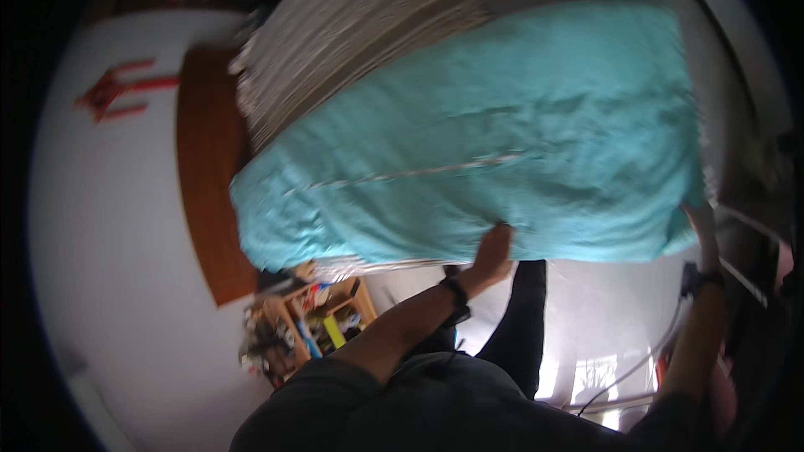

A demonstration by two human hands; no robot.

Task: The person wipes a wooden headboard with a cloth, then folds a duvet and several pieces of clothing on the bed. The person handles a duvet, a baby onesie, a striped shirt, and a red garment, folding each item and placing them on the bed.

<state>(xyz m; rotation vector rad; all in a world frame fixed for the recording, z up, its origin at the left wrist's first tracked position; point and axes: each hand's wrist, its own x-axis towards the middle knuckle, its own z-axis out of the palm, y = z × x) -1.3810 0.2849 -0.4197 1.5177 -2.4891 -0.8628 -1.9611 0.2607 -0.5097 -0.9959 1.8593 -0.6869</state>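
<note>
A turquoise quilt or comforter (427, 132) lies wrinkled over the bed, with a thin pale seam or opening running along its middle. My left hand (494, 253) grips the quilt near its close edge, fingers curled against the fabric. At the quilt's right corner is my right hand (700, 226), its thumb over the cloth and its other fingers mostly hidden; the corner seems held in it. Each wrist wears a dark band. Beyond the quilt, a striped, ribbed bedcover (352, 37) shows on the bed.
A brown wooden headboard (210, 176) stands against the white wall at left, near a red hanging ornament (113, 91). Below it is an open wooden nightstand (352, 295) filled with small items. A cable (634, 369) runs beside my right arm, above the pale floor (584, 307).
</note>
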